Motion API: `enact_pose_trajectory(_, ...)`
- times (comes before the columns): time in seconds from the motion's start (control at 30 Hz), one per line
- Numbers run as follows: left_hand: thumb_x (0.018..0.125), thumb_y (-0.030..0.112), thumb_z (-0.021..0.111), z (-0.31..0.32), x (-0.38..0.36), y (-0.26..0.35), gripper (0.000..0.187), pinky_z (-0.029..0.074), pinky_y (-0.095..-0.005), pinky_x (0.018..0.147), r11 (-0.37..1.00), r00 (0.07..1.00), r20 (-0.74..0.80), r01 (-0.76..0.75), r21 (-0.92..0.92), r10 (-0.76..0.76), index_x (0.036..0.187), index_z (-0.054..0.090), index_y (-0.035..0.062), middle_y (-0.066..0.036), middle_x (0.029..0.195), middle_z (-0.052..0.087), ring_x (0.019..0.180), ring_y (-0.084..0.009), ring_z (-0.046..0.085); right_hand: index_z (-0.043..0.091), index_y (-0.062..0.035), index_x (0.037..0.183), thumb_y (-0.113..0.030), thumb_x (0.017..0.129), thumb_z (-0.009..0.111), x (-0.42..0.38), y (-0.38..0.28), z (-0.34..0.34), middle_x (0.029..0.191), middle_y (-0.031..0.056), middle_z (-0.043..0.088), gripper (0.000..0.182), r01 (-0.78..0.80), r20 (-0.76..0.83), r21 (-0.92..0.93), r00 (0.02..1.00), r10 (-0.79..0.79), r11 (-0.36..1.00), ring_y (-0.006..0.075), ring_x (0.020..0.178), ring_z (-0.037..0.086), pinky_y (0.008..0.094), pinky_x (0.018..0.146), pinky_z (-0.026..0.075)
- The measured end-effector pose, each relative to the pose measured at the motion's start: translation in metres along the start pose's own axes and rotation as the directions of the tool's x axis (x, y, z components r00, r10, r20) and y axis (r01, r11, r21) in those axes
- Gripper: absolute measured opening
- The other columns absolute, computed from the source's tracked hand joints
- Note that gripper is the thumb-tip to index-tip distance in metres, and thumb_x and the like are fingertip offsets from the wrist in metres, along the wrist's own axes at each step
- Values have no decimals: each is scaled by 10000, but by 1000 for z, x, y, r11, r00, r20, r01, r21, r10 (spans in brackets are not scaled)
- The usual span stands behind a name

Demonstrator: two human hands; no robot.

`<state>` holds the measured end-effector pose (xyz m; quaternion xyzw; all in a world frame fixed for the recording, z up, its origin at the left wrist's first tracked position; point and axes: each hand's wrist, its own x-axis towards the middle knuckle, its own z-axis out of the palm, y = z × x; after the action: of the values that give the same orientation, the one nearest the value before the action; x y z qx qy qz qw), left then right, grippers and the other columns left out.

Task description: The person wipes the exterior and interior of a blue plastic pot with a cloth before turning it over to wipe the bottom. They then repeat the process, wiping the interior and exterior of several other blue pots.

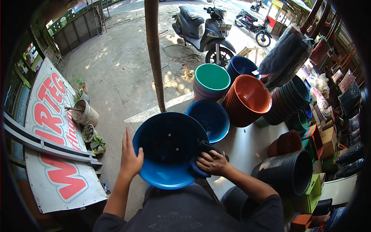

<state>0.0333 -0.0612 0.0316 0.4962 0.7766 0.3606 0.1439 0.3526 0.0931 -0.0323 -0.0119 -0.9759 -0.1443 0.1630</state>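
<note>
A large blue basin (162,178) is tilted in front of my chest, its dark inside facing up toward me. My left hand (132,154) lies along its left rim, fingers stretched upward and thumb apart. On the opposite side my right hand (212,163) is closed around a dark cloth (198,168), which is pressed to the right rim. Two small light spots show inside the basin. Just beyond it stands another blue basin (214,120), partly overlapped by the first.
Stacks of green tubs (211,77), orange tubs (251,94) and black tubs (284,170) stand on the right. A bamboo pole (154,58) rises ahead. Potted plants (85,112) and a lettered banner (54,135) line the left. A scooter (201,31) is parked beyond.
</note>
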Motion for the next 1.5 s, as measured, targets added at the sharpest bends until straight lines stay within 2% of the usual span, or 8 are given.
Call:
enact_pose_trajectory(0.03, 880, 200, 655, 6, -4, 12, 702, 304, -507, 1136, 877, 967, -141, -125, 464, 213, 1494, 355, 41, -253, 1368, 516, 1363, -353, 436, 631, -177, 1040, -264, 834, 570, 4, -8, 1, 1121, -15, 634, 231, -19, 20, 16, 1000, 18, 1000, 158, 1156, 554, 353, 1001, 322)
enact_pose_trajectory(0.17, 812, 500, 708, 28, -41, 43, 761, 287, -604, 1114, 828, 745, 602, -510, 235, 287, 1422, 490, 100, -199, 1375, 538, 1310, -316, 497, 627, -150, 1006, -223, 859, 558, 29, -34, -7, 939, -4, 594, 178, -95, 52, 180, 995, 87, 979, 157, 1005, 574, 338, 930, 351)
enact_pose_trajectory(0.23, 848, 411, 671, 51, -56, 29, 529, 421, -528, 1010, 749, 691, 685, -575, 329, 230, 1276, 615, 105, -125, 1161, 666, 1112, -270, 622, 625, -141, 1019, -221, 857, 567, 37, -45, -5, 932, -2, 596, 190, -122, 55, 197, 992, 114, 973, 156, 978, 576, 339, 916, 357)
enact_pose_trajectory(0.37, 833, 258, 638, 62, -54, 3, 202, 501, -410, 760, 670, 664, 710, -639, 377, 235, 993, 682, 142, -32, 835, 678, 801, -228, 674, 628, -132, 1065, -208, 869, 567, 38, -47, 0, 946, 3, 620, 219, -222, 102, 235, 974, 203, 946, 161, 977, 592, 343, 935, 385)
enact_pose_trajectory(0.43, 820, 161, 595, 52, -43, -6, 72, 442, -354, 595, 635, 656, 549, -725, 267, 518, 833, 661, 185, 14, 713, 647, 669, -188, 652, 631, -127, 1121, -184, 876, 576, 34, -40, 1, 1015, 6, 651, 258, -162, 181, 418, 979, 92, 894, 160, 1015, 601, 361, 954, 408)
enact_pose_trajectory(1.07, 878, 208, 572, 6, -28, 2, 150, 420, -301, 635, 250, 150, 821, -968, 10, 551, 1011, 630, 246, 65, 717, 587, 634, -131, 586, 532, -208, 1320, -222, 894, 536, -8, 96, 12, 1435, 15, 510, 427, 240, 249, 27, 939, -239, 970, 191, 1365, 433, 355, 1075, 373)
enact_pose_trajectory(1.4, 875, 185, 586, 2, -28, -21, 234, 444, -293, 692, 357, 173, 814, -933, -45, 554, 1082, 664, 262, 68, 849, 678, 731, -137, 655, 525, -137, 1378, -110, 827, 661, 31, 131, -8, 1315, 90, 623, 568, -492, 190, 329, 871, 453, 806, 276, 1162, 618, 400, 1001, 451)
enact_pose_trajectory(1.5, 853, 134, 621, 5, -24, -30, 298, 464, -302, 691, 576, 361, 726, -815, -59, 585, 1122, 682, 246, 50, 919, 710, 771, -163, 672, 528, -76, 1363, -48, 855, 621, 8, 123, 11, 1190, 131, 668, 518, -640, 273, 734, 584, 764, 227, 259, 1080, 645, 360, 953, 482)
